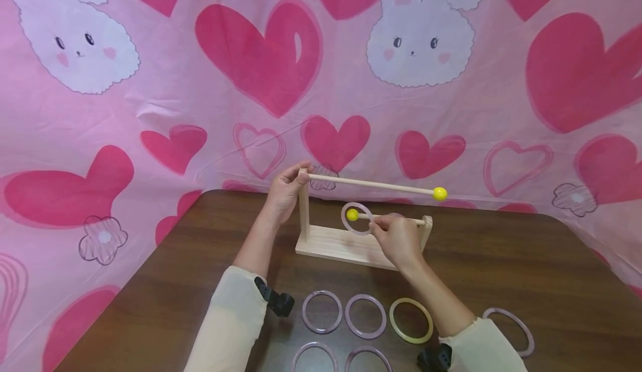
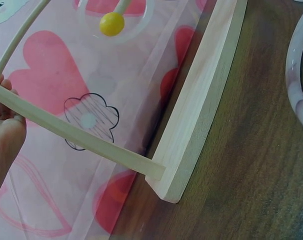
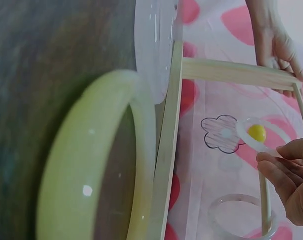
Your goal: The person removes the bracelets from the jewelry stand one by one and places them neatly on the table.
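Observation:
My left hand (image 1: 283, 194) grips the top of the left post (image 1: 304, 210) of a wooden stand (image 1: 346, 245). From that post an upper rod (image 1: 371, 183) reaches right and ends in a yellow ball (image 1: 439, 194). A pale purple ring (image 1: 343, 216) is pinched at its right edge between the thumb and fingers of my right hand (image 1: 398, 241). It surrounds the yellow ball (image 1: 353, 215) at the tip of the lower rod. Another pale ring (image 3: 214, 220) hangs around that rod in the right wrist view; my hand hides it in the head view.
Nearer on the brown table (image 1: 225, 238) lie several purple rings (image 1: 304, 312) and a yellow ring (image 1: 416, 340). One more purple ring (image 1: 526, 333) lies right of my right forearm. A pink curtain (image 1: 225, 99) with hearts and rabbits hangs behind the table.

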`<state>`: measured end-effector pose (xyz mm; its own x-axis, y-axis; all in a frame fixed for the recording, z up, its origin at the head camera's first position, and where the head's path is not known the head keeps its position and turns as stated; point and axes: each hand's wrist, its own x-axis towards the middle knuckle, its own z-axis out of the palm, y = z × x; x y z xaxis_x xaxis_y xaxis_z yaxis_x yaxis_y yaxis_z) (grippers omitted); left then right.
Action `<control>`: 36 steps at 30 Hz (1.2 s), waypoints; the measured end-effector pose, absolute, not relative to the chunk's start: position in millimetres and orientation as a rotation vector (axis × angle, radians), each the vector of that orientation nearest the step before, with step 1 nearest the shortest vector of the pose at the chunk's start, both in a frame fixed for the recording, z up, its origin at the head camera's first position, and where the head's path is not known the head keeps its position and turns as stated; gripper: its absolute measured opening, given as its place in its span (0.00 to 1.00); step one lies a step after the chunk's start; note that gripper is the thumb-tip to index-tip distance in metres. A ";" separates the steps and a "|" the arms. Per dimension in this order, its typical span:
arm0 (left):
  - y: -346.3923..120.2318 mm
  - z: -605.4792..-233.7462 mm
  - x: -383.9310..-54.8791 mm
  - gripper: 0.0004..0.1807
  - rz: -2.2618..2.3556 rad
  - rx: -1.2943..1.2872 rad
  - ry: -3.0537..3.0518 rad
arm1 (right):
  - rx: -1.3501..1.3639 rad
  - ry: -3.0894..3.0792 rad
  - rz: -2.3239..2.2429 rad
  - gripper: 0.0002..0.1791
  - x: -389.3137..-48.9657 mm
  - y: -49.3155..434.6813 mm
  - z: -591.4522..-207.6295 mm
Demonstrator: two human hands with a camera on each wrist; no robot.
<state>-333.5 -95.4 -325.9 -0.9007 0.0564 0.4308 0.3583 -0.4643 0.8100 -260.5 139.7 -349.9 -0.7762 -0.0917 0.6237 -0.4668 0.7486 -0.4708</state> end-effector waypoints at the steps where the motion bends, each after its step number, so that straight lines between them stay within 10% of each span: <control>1: -95.4 -325.9 -333.4 0.20 -2.473 -0.605 -1.511 | 0.421 -2.364 0.853 0.03 -259.6 139.4 -349.5; 36: -95.3 -326.2 -333.1 0.19 -2.465 -0.594 -1.526 | 0.243 -2.357 2.198 0.15 -241.6 152.9 -342.8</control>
